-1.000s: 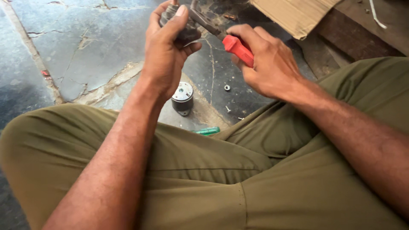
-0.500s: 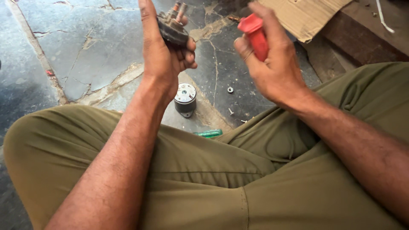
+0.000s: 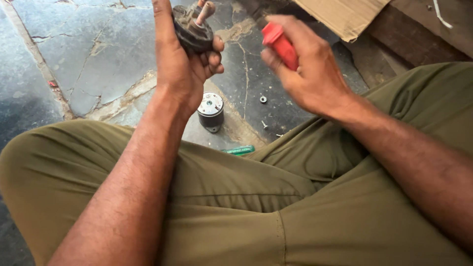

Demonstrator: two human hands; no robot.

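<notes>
Light: soft, even daylight; bright enough throughout.
Shadows: faint, a small dark patch beside the metal cylinder [image 3: 211,111] on the stone floor [image 3: 88,54], centre of the frame.
Glare: mild pale sheen on the floor at upper left.
Blur: right hand [image 3: 305,69] smeared by motion, upper centre.
Focus: left hand [image 3: 182,64] and trousers [image 3: 236,207] fairly sharp.
Edges: slight wide-angle stretching at the lower corners.

Red tool handle [image 3: 280,43], dark, perhaps rusty round part [image 3: 193,29], olive trousers [image 3: 256,207].
</notes>
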